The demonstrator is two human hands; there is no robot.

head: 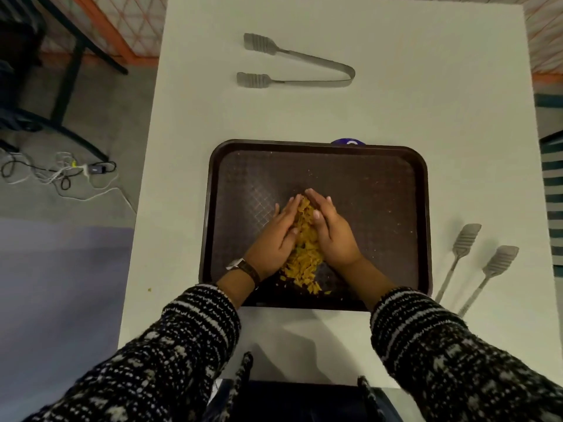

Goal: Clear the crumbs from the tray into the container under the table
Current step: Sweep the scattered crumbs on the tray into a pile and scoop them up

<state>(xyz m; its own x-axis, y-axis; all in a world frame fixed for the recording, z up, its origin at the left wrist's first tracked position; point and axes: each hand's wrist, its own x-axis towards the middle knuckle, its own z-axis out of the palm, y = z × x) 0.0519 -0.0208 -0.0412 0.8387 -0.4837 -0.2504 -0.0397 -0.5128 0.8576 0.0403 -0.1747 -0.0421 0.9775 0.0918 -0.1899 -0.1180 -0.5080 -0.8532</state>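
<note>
On the brown tray [380,184], the left hand [275,239] and right hand [333,236], fingers extended, cup a heap of yellow crumbs [304,254] between them.

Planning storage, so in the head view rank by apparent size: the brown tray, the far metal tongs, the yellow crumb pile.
1. Dark brown plastic tray
2. Far metal tongs, though distance shrinks them
3. Yellow crumb pile, partly hidden between the hands
</note>
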